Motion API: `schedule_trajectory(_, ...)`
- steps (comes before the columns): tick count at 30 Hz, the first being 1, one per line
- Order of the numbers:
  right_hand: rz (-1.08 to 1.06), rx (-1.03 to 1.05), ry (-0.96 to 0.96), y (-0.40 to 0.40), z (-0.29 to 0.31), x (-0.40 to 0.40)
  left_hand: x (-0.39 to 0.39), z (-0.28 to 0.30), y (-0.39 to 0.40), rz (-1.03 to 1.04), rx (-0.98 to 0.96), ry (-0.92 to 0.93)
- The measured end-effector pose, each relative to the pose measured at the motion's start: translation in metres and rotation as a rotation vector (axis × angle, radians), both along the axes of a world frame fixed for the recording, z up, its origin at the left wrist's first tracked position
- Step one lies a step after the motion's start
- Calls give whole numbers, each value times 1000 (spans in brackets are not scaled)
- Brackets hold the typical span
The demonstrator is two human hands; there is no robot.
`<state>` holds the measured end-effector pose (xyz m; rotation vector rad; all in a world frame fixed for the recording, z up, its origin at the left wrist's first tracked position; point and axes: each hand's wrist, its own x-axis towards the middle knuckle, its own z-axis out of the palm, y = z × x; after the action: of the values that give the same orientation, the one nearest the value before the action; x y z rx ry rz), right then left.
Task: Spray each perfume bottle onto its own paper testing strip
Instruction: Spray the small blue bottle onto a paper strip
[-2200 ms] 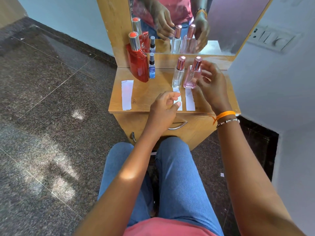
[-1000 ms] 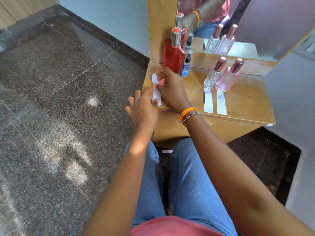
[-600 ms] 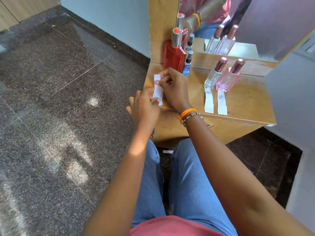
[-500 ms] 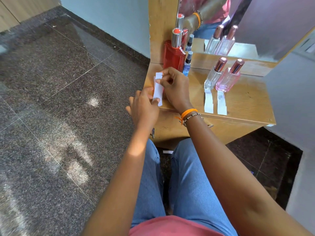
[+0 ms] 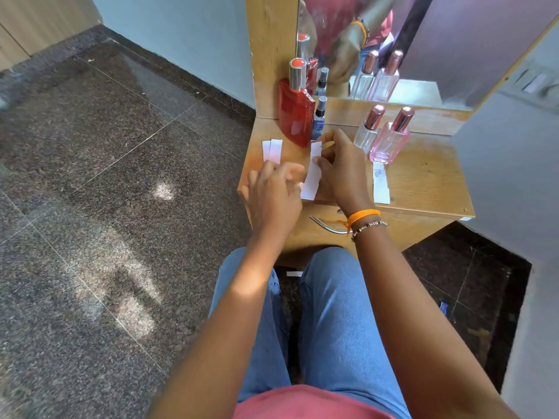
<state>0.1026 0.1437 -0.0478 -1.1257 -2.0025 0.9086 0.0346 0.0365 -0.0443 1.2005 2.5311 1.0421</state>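
The right hand (image 5: 341, 167) carried one paper strip (image 5: 311, 173) toward 3 o'clock, leaving two strips (image 5: 272, 150) behind on the tabletop.

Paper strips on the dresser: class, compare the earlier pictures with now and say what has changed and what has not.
The right hand has carried one strip from the left edge towards the small blue bottle and pinches it there. The left hand has let go and hovers. Two strips stay by the red bottle. No bottle has moved.

red bottle (image 5: 295, 116) upright | white strip (image 5: 311, 173) pinched, tilted
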Motion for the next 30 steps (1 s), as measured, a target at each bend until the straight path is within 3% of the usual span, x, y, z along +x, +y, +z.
schedule_trajectory(6,-18,148,-81,3,-2,-1,14,-9,6,-119,-115,87)
schedule_trajectory(12,-101,247,-1,12,12,-23,13,-10,8,-102,-91,97)
schedule_trajectory(20,-114,274,-88,25,19,-36,13,-10,11,-103,-55,78)
schedule_trajectory(23,-111,278,-87,18,22,-27,12,-7,13,-39,54,49)
schedule_trajectory(27,-100,224,-54,-2,30,2,5,4,16,-99,434,-130)
schedule_trajectory(30,11,73,62,-16,38,25,5,14,19,-230,462,-351)
